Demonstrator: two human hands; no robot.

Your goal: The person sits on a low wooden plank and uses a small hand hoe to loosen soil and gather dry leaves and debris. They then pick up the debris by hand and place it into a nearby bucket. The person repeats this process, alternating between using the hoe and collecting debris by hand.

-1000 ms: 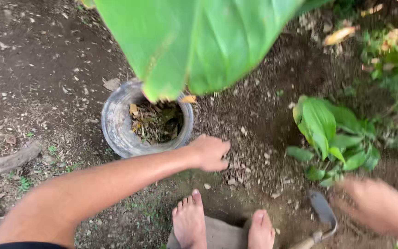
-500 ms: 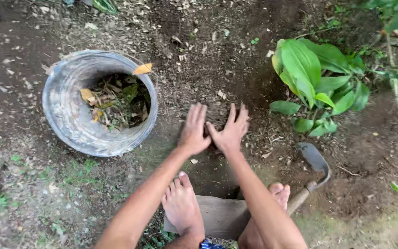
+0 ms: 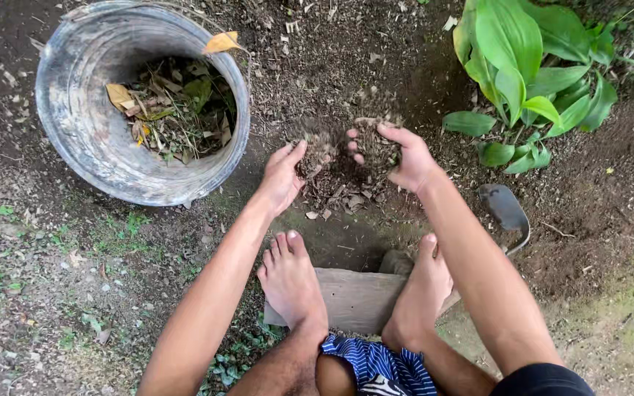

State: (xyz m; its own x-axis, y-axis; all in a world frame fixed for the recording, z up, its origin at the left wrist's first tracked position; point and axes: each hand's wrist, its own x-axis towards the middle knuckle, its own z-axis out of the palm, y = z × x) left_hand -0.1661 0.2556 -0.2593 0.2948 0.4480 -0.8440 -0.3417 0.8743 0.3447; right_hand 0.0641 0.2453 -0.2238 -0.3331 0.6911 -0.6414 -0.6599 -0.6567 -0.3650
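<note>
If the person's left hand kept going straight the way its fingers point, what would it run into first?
The left hand points up and slightly right, so it would probably meet the loose clump of dark soil and dry bits cupped between it and the right hand first, though depth is hard to judge.

The bucket [image 3: 104,125] is sitting on the ground at the left, and dry leaves [image 3: 174,106] are lying inside it. To its right, the left hand [image 3: 284,176] and the right hand [image 3: 405,158] are facing each other with a heap of soil [image 3: 343,165] between them. A leafy plant [image 3: 526,77] is standing farther right. A metal blade [image 3: 506,213] is lying below the plant. Both feet are resting on a flat board [image 3: 357,297] just below the hands.
</note>
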